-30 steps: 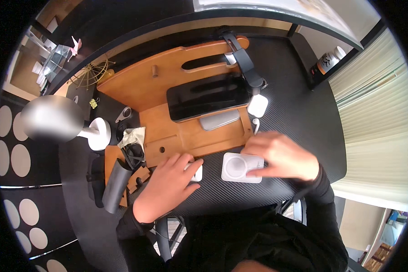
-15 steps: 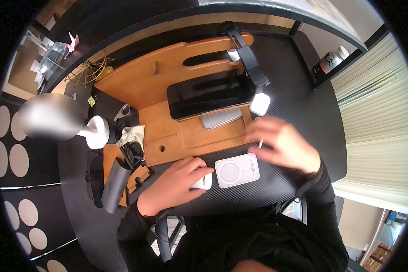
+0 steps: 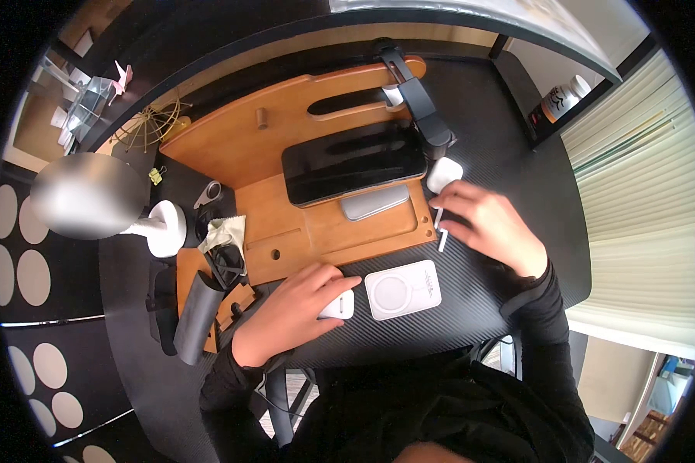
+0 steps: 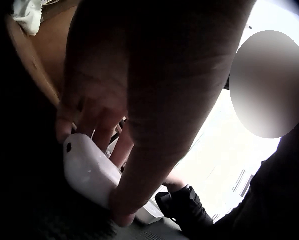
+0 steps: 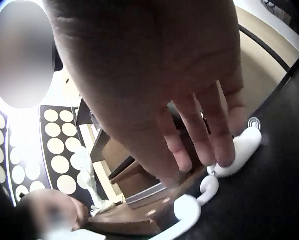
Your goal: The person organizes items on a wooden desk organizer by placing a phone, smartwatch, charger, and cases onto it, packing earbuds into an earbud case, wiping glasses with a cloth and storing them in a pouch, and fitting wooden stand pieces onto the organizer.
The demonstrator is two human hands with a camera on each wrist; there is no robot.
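Fingers of the left hand [image 3: 289,312] curl round a small white box [image 3: 337,305], thumb along its near side, at the tabletop [image 3: 386,339]. Fingers of the right hand [image 3: 498,228] are relaxed and slightly bent, parted from the thumb; whether they touch the upper earbud [image 3: 439,216] below them cannot be told. The lower earbud [image 3: 442,241] lies just beyond the thumb tip, towards the person. Just past the right fingertips, on the side away from the person, rests a rounded white case [image 3: 445,175].

Between the two hands lies a flat white block with a ring [image 3: 403,289], just to the right of the left fingertips. Beyond the left fingers stands a wooden organizer [image 3: 266,208]; it bears a glossy black slab [image 3: 355,162] and, nearer the person, a slim grey case [image 3: 376,203]. Farther out, to the left of the left fingers, are a pale cloth [image 3: 225,231] and a dark grey tube [image 3: 198,316].
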